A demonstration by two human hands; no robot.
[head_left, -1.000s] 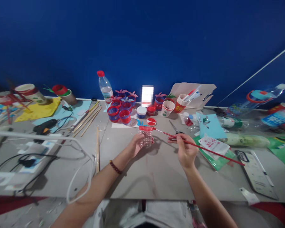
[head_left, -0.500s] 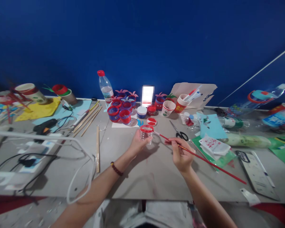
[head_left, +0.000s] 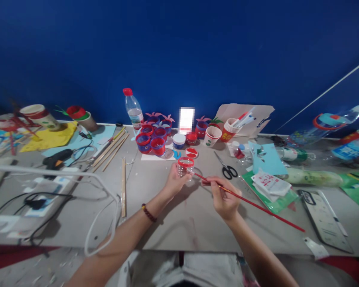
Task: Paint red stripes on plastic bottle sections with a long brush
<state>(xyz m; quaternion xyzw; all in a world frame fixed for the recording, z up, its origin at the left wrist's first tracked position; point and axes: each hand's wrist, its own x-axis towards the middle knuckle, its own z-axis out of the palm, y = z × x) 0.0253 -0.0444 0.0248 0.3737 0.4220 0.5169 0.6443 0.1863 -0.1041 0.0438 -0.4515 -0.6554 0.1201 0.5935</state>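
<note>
The grey table (head_left: 164, 235) is the largest thing, and all places are given from the white-lidded jar (head_left: 178, 142) on it. The two forearms reach up over the table toward the jar, coming together from both sides. The left hand (head_left: 174, 181) grasps a clear cup, its fingers around the side. The right hand (head_left: 226, 199) is turned inward, and it pinches one long brush (head_left: 271, 212) between thumb and fingers. One red-capped bottle (head_left: 134, 114) stands to the left of the jar. The one clear cup (head_left: 184, 171) is held nearer to the person than the jar; it is transparent, with ridged side and a red band at its rim, and the brush tip is at its side. One pair of scissors (head_left: 229, 171) lies nearer and to the right of the jar. Of the small red-and-blue cups (head_left: 158, 147), six can be counted to its left. The smallest is one red-and-white disc (head_left: 192, 153), just in front of the jar and slightly right.
</note>
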